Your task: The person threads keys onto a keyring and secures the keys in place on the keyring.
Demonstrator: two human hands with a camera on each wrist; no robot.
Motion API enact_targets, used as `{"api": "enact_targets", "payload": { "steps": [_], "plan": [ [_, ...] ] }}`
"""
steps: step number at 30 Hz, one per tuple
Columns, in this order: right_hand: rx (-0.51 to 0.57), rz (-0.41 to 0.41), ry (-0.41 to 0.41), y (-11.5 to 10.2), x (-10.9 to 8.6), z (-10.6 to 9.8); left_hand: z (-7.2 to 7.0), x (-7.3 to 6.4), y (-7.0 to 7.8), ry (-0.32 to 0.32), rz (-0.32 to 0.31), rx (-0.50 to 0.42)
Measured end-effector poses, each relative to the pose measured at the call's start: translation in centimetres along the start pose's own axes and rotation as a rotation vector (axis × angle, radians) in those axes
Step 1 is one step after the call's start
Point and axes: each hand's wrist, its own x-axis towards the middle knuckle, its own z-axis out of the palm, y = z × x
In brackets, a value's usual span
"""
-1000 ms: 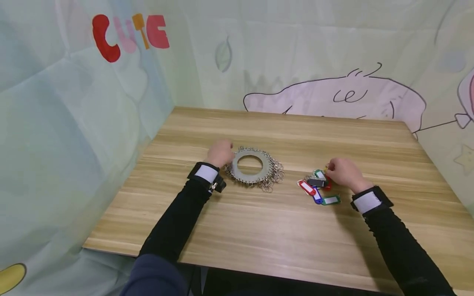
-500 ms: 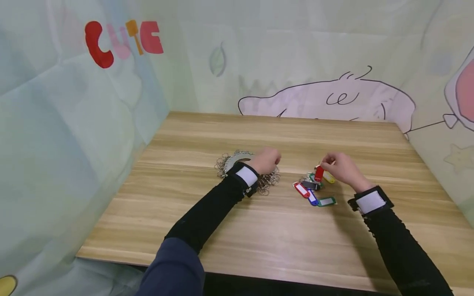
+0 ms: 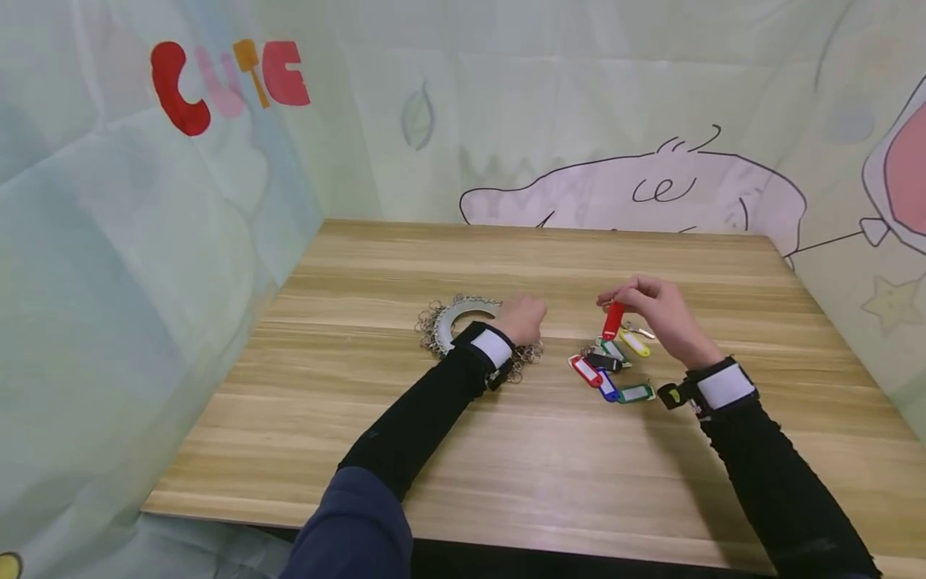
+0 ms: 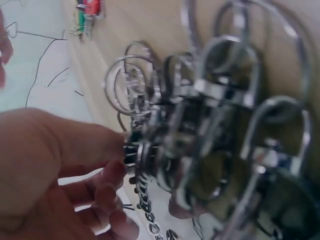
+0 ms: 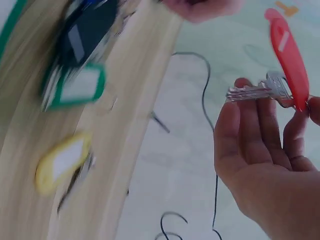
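Observation:
A flat metal key holder lies on the table, fringed with many small clips and split rings. My left hand covers its right side. In the left wrist view, the thumb and a finger pinch the holder's edge among the clips. My right hand is raised over the pile of tagged keys, pinching a red key tag by its ring. A silver key hangs from that tag and lies along the fingertips in the right wrist view.
Below the right hand lie a yellow-tagged key, green tags, a black tag, a blue tag and another red tag. The wooden table meets a printed cloth backdrop behind and at left.
My left hand has moved from the holder's left side to its right side. My right hand has lifted the red-tagged key out of the pile and shifted slightly left.

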Motion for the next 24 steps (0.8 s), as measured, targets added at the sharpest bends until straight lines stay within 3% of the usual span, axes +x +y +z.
{"api": "enact_targets", "payload": {
  "steps": [3,6,10,16,24],
  "plan": [
    [0.236,0.01,-0.08,-0.5,0.4,0.6,-0.2,-0.3,-0.5,0.0,0.018,-0.106],
    [0.355,0.058,-0.155,-0.5,1.0,1.5,-0.3,-0.6,-1.0,0.028,0.032,-0.247],
    [0.251,0.131,-0.188,0.1,2.1,3.2,-0.1,-0.9,-1.8,0.093,0.063,-0.374],
    [0.051,0.176,-0.221,1.5,3.8,6.1,-0.1,-1.5,-2.4,0.163,0.092,-0.46],
    [-0.077,0.125,-0.222,1.8,4.8,8.4,-0.7,-2.6,-2.8,0.198,0.064,-0.542]
  ]
}}
